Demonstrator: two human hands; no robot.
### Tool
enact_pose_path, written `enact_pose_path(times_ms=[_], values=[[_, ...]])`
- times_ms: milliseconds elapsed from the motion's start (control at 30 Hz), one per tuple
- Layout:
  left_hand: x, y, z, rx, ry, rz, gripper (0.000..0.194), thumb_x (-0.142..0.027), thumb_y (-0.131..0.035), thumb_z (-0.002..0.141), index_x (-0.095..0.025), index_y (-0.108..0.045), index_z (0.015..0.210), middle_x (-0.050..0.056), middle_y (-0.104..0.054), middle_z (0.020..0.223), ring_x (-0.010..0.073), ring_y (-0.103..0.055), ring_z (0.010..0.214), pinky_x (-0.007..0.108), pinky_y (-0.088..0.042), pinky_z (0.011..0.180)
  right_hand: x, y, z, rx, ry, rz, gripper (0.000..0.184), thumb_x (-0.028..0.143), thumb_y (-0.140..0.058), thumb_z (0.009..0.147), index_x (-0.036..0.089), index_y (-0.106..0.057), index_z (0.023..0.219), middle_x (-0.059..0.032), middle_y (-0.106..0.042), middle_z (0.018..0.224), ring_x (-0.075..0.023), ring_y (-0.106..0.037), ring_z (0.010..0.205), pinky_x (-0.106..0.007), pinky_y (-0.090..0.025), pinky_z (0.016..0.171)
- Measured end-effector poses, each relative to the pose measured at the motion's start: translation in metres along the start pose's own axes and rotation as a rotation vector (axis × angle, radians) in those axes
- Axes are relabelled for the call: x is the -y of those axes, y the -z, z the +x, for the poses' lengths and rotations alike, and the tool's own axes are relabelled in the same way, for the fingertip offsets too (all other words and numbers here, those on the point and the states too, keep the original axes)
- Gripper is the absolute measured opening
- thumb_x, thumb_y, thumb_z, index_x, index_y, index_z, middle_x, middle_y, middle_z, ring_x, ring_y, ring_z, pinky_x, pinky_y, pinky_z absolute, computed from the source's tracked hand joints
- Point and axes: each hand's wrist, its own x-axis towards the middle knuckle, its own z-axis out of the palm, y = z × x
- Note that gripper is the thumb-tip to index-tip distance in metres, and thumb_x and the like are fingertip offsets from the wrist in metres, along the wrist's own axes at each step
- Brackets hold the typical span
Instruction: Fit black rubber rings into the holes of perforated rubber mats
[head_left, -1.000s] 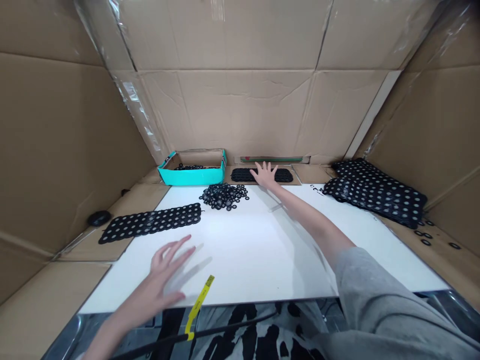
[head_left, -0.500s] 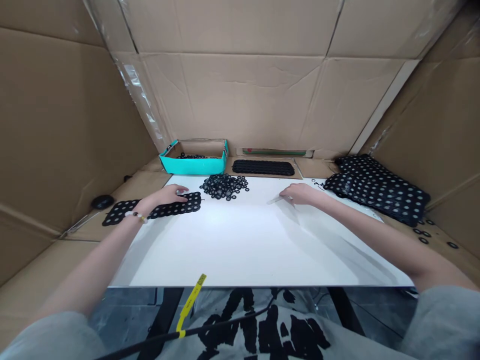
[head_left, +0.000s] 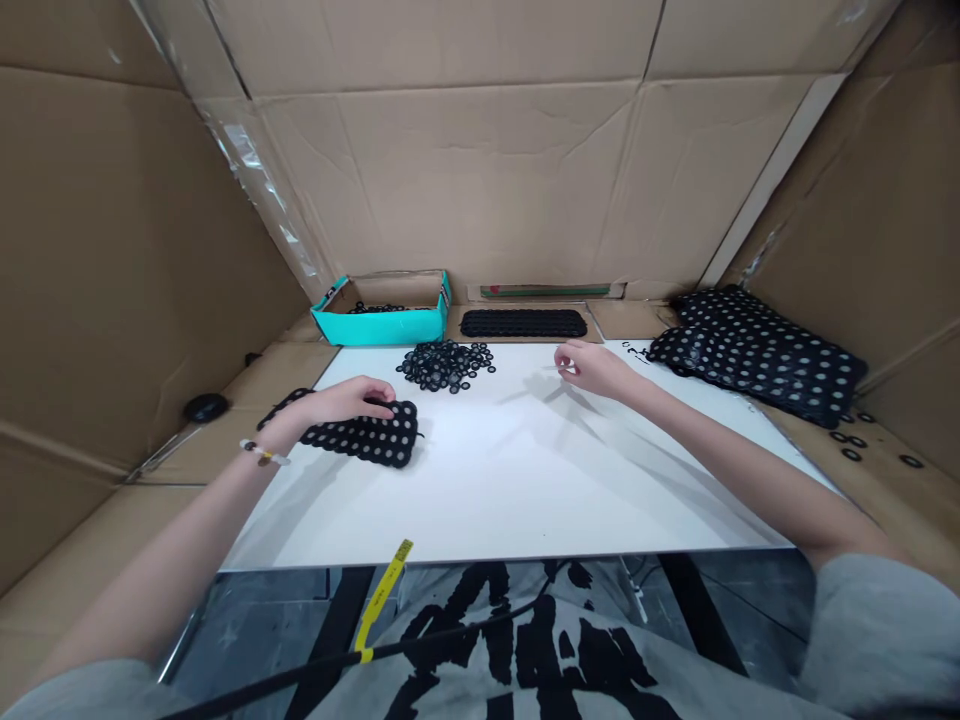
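My left hand (head_left: 349,402) grips the upper edge of a black mat of joined rings (head_left: 367,440), its pale dots being the white board and light showing through or in the ring centres; I cannot tell which. The mat's near edge hangs toward me, and its left end passes under my wrist. On the right, my right hand (head_left: 589,365) hovers low over the white board (head_left: 480,480), thumb and fingers pinched. Something small and pale shows at its fingertips, too unclear to name. A heap of loose black rings (head_left: 442,366) lies between the two hands.
Behind the heap stands a turquoise-fronted box (head_left: 382,325) with black rings inside. A flat black mat (head_left: 523,323) lies on cardboard at the back. Stacked dotted black mats (head_left: 765,355) are at right, near several loose rings (head_left: 851,455). Cardboard walls (head_left: 480,180) surround the board.
My left hand has drawn the mat toward me and to the right, tilting it. My right hand has shifted slightly; the pale thin piece below its fingers no longer shows plainly.
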Motion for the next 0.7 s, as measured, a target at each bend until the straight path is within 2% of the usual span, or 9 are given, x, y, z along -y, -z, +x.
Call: enact_pose_path(times_ms=[133, 233, 267, 333, 400, 433, 533, 600, 700], values=[[-0.048, -0.040, 0.018, 0.173, -0.180, 0.017, 0.031, -0.047, -0.062, 0.076, -0.017, -0.059, 0.082, 0.001, -0.064, 0.084, 0.0179, -0.056, 0.080, 0.025, -0.041, 0.075, 0.024, 0.004, -0.015, -0.060, 0.014, 0.191, 0.020, 0.032, -0.050, 0.086, 0.022, -0.058, 0.101, -0.0060, -0.068, 0.092, -0.0183, -0.063, 0.078, -0.027, -0.044, 0.070], [-0.070, -0.077, 0.045, 0.194, -0.263, 0.009, 0.027, -0.044, -0.062, 0.077, -0.017, -0.061, 0.083, 0.002, -0.065, 0.083, 0.0175, -0.057, 0.077, 0.025, -0.042, 0.072, 0.041, -0.002, -0.028, -0.134, 0.023, 0.325, 0.019, 0.037, -0.052, 0.085, 0.022, -0.057, 0.095, -0.0038, -0.067, 0.086, -0.0165, -0.060, 0.071, -0.027, -0.045, 0.070], [-0.075, -0.088, 0.055, 0.142, -0.268, 0.009, 0.026, -0.042, -0.062, 0.078, -0.017, -0.062, 0.084, 0.002, -0.066, 0.083, 0.0181, -0.058, 0.077, 0.026, -0.042, 0.072, 0.045, -0.006, -0.032, -0.161, 0.021, 0.386, 0.019, 0.038, -0.052, 0.085, 0.022, -0.058, 0.094, -0.0035, -0.067, 0.084, -0.0159, -0.059, 0.069, -0.027, -0.046, 0.069], [-0.083, -0.106, 0.075, -0.073, -0.250, 0.030, 0.025, -0.040, -0.059, 0.080, -0.016, -0.063, 0.088, 0.005, -0.068, 0.087, 0.0203, -0.060, 0.081, 0.029, -0.043, 0.075, 0.050, -0.014, -0.037, -0.208, 0.014, 0.550, 0.023, 0.038, -0.052, 0.086, 0.021, -0.059, 0.100, -0.0035, -0.068, 0.084, -0.0156, -0.060, 0.069, -0.027, -0.047, 0.067], [-0.089, -0.117, 0.093, -0.285, -0.211, 0.046, 0.027, -0.038, -0.054, 0.083, -0.016, -0.064, 0.094, 0.008, -0.070, 0.096, 0.0233, -0.062, 0.088, 0.032, -0.044, 0.080, 0.051, -0.022, -0.039, -0.231, -0.002, 0.760, 0.032, 0.041, -0.052, 0.087, 0.020, -0.061, 0.110, -0.0052, -0.070, 0.088, -0.0165, -0.063, 0.073, -0.028, -0.049, 0.066], [-0.091, -0.119, 0.102, -0.338, -0.198, 0.044, 0.029, -0.038, -0.053, 0.084, -0.016, -0.065, 0.096, 0.009, -0.070, 0.101, 0.0245, -0.062, 0.092, 0.034, -0.045, 0.083, 0.050, -0.025, -0.039, -0.234, -0.017, 0.865, 0.036, 0.043, -0.053, 0.088, 0.020, -0.062, 0.113, -0.0066, -0.071, 0.092, -0.0172, -0.065, 0.076, -0.028, -0.050, 0.066], [-0.097, -0.121, 0.122, -0.318, -0.192, -0.002, 0.033, -0.043, -0.057, 0.081, -0.018, -0.069, 0.099, 0.008, -0.072, 0.105, 0.0254, -0.063, 0.096, 0.034, -0.045, 0.088, 0.046, -0.032, -0.040, -0.268, -0.067, 1.071, 0.041, 0.049, -0.054, 0.088, 0.018, -0.066, 0.112, -0.0089, -0.073, 0.096, -0.0183, -0.067, 0.078, -0.030, -0.053, 0.067], [-0.098, -0.121, 0.131, -0.311, -0.202, -0.052, 0.032, -0.046, -0.060, 0.078, -0.018, -0.070, 0.093, 0.006, -0.073, 0.099, 0.0243, -0.064, 0.091, 0.034, -0.046, 0.086, 0.043, -0.033, -0.040, -0.315, -0.071, 1.091, 0.042, 0.049, -0.055, 0.088, 0.019, -0.067, 0.114, -0.0081, -0.074, 0.095, -0.0177, -0.067, 0.076, -0.031, -0.053, 0.069], [-0.098, -0.127, 0.140, -0.370, -0.189, -0.147, 0.030, -0.047, -0.062, 0.077, -0.018, -0.070, 0.082, 0.005, -0.073, 0.089, 0.0222, -0.064, 0.083, 0.033, -0.047, 0.081, 0.041, -0.031, -0.040, -0.326, -0.083, 1.081, 0.038, 0.047, -0.061, 0.085, 0.019, -0.070, 0.109, -0.0072, -0.074, 0.097, -0.0173, -0.068, 0.077, -0.029, -0.053, 0.067]])
